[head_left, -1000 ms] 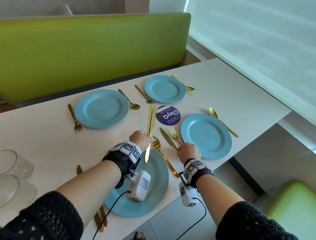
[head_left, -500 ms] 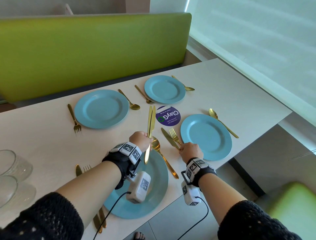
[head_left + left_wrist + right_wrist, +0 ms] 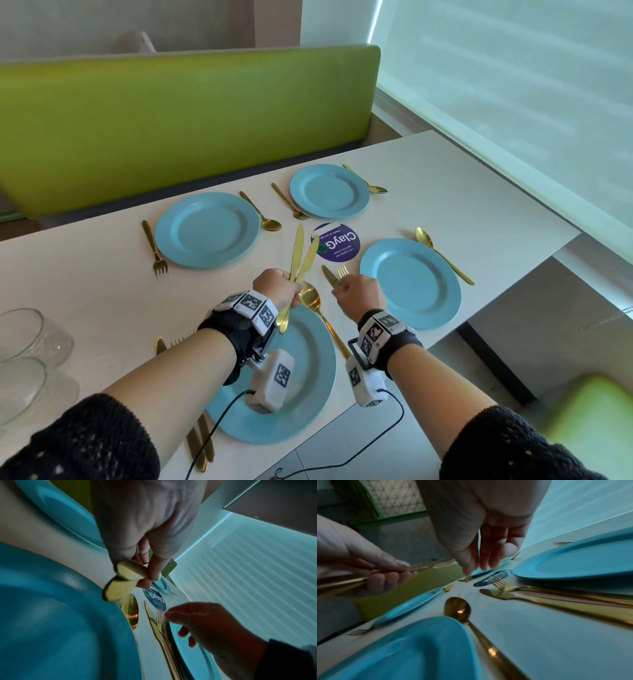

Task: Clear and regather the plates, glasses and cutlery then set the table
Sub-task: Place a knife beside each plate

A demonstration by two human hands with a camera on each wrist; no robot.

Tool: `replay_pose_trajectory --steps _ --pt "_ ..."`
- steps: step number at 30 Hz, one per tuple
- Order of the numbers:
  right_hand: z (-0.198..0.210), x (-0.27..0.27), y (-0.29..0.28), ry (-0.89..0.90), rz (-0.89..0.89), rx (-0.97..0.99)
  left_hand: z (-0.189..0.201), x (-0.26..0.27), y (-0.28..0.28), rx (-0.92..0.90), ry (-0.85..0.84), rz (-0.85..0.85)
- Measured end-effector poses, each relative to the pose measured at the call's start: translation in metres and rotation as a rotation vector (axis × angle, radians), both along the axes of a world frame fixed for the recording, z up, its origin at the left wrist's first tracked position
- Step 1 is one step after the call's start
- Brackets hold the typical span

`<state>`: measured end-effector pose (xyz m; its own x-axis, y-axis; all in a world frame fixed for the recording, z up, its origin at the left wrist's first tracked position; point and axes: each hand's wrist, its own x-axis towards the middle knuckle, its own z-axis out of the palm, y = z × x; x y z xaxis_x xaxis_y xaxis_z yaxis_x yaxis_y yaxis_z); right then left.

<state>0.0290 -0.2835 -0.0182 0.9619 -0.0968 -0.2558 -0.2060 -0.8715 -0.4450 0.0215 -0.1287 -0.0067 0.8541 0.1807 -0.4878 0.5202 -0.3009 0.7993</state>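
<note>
Taking the round purple sticker [image 3: 335, 242] on the white desk [image 3: 445, 192] as the landmark: far to its left, at the desk's edge, stand clear glasses [image 3: 30, 339]. Nearer, still left of the sticker, a gold fork [image 3: 154, 247] lies beside a blue plate [image 3: 207, 229], with a gold spoon [image 3: 262, 212] on that plate's other side. Below and left of the sticker, the left hand [image 3: 279, 289] is the closed grip, its fingers curled round the handles of two gold knives [image 3: 301, 253], whose blades point up and fan apart just left of the sticker. Under that hand sits the nearest blue plate [image 3: 308, 404], with more gold cutlery [image 3: 200, 442] beside its left edge and a gold spoon [image 3: 313, 301] along its right edge. Just beyond the sticker is a smaller-looking blue plate [image 3: 329, 190] with a fork [image 3: 289, 202] on its left and a spoon [image 3: 368, 180] on its right. Just below the sticker, a knife [image 3: 329, 275] and fork [image 3: 342, 272] lie side by side on the desk; the right hand [image 3: 359, 296] hovers over their handles, a loose grip with fingers reaching down and holding nothing. To the sticker's lower right lies another blue plate [image 3: 411, 282], touching none of the others, and a spoon [image 3: 442, 255] lies beyond its right rim.
</note>
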Motion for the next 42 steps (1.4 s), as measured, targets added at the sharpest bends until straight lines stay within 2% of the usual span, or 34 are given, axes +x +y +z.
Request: replay_pose_trajectory --steps 4,8,11,17,22,24,27,29,32,36,42 --pt "0.012 -0.003 0.031 -0.088 0.132 0.121 0.007 -0.003 0.017 -0.04 0.026 -0.037" --pt "0.018 -0.01 0.063 -0.16 0.325 0.142 0.012 -0.006 0.044 -0.04 0.065 -0.126" --pt "0.02 -0.016 0.081 -0.117 0.437 0.143 0.014 -0.01 0.066 -0.045 0.073 -0.18" --pt "0.029 -0.019 0.117 -0.033 0.524 0.031 0.019 -0.016 0.106 -0.013 0.095 -0.304" --pt "0.03 -0.012 0.131 -0.045 0.491 0.024 0.022 -0.014 0.123 -0.073 0.084 -0.316" --pt "0.031 -0.004 0.131 -0.034 0.469 0.032 0.025 -0.007 0.127 -0.123 0.061 -0.269" --pt "0.035 0.018 0.129 -0.026 0.432 0.015 0.03 0.013 0.135 -0.06 -0.009 -0.135" --pt "0.038 0.039 0.125 -0.023 0.401 -0.035 0.031 0.03 0.144 0.003 -0.059 -0.029" --pt "0.04 0.078 0.12 -0.026 0.283 -0.081 0.03 0.055 0.159 0.003 -0.074 0.119" --pt "0.033 0.137 0.118 -0.038 0.132 -0.143 0.026 0.084 0.174 0.002 -0.047 0.172" --pt "0.0 0.216 0.131 0.041 0.126 -0.326 0.007 0.115 0.186 -0.03 -0.022 0.242"
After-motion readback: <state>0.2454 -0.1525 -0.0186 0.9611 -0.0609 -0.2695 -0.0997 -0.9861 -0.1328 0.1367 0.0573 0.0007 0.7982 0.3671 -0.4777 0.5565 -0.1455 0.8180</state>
